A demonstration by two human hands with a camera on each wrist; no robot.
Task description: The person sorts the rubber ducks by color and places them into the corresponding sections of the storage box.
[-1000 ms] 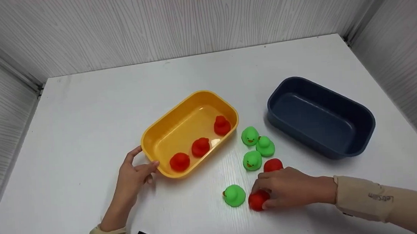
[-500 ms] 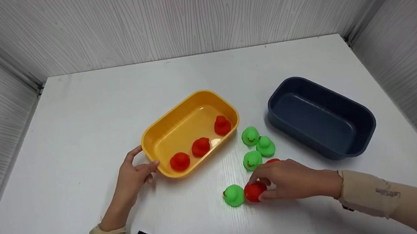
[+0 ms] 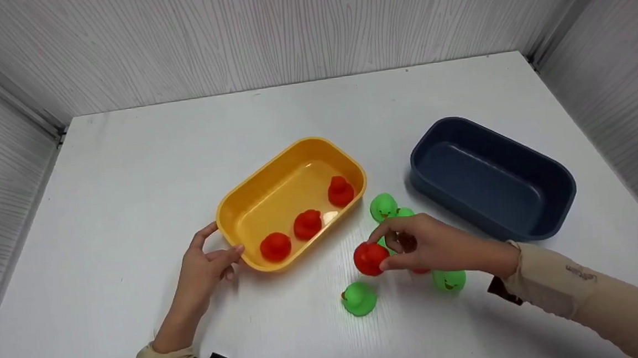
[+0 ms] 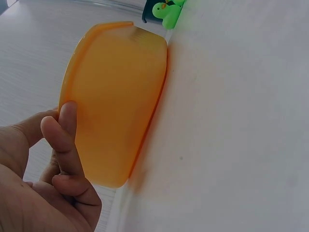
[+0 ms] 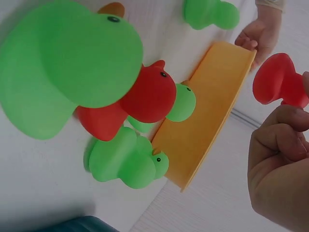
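Observation:
A red rubber duck (image 3: 369, 259) is pinched between the thumb and fingers of my right hand (image 3: 436, 245), raised above the table; the right wrist view shows this red duck (image 5: 276, 79) in the fingers too. My left hand (image 3: 203, 274) grips the near left corner of a yellow tub (image 3: 254, 211), in which three red ducks (image 3: 307, 225) lie along the near side. In the left wrist view, fingertips (image 4: 68, 116) touch the tub's outer wall. Green ducks (image 3: 383, 207) and another red duck (image 5: 149, 96) sit on the table below the right hand, which partly hides them.
A dark blue tub (image 3: 491, 179) stands at the right, with nothing seen inside it. One green duck (image 3: 358, 298) sits apart near the front, and another green duck (image 3: 449, 280) lies below the right wrist. White panels (image 3: 288, 37) enclose the table's back and sides.
My right hand has lifted the red duck off the table, moving it away from me and slightly left. A green duck below the wrist has come into sight. My left hand stays on the tub.

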